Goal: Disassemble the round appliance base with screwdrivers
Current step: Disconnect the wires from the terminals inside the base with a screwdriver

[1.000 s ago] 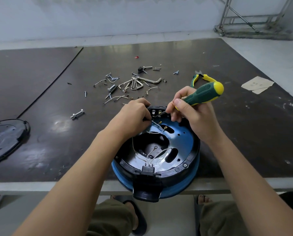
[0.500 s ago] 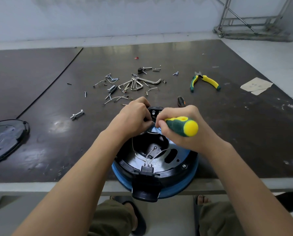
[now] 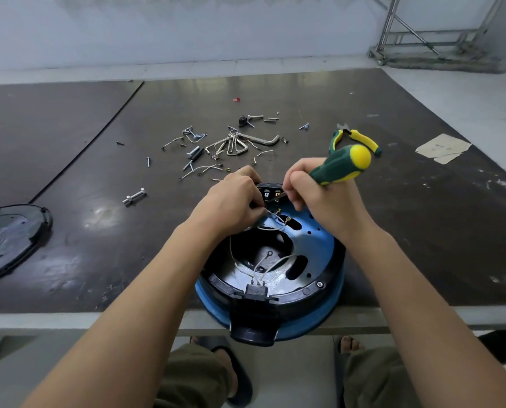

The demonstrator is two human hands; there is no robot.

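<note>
Base (image 3: 313, 251) sits open side up at the near edge of the worktop (image 3: 98, 231), its black socket end overhanging toward the person. The work point is the black terminal block (image 3: 270, 191) on the far rim, between both hands.

Right hand (image 3: 319, 198) is clamped on the screwdriver (image 3: 338, 167). The tool's long axis runs from the yellow cap, up and right, down-left into the block. The tip is at the block's face, mostly hidden by the fingers (image 3: 297, 184). My read: it's prying or undoing a terminal, so the next move needs the tip seated on that axis.

Left hand (image 3: 231, 201) is curled against the block's left side and seems to pinch a white wire (image 3: 275, 220) that runs to the brass lugs. Both hands are about equally near the block, left and right of it.

Slip risk: the tip points toward the left fingers.

The dark worktop has a scatter of screws, clips and hex keys (image 3: 240, 144) beyond the hands, with pliers (image 3: 354, 136) far right. The removed cover (image 3: 10, 240) lies well apart at left. Behind are a pale wall and floor, with a metal frame (image 3: 422, 39) in the far right corner.
</note>
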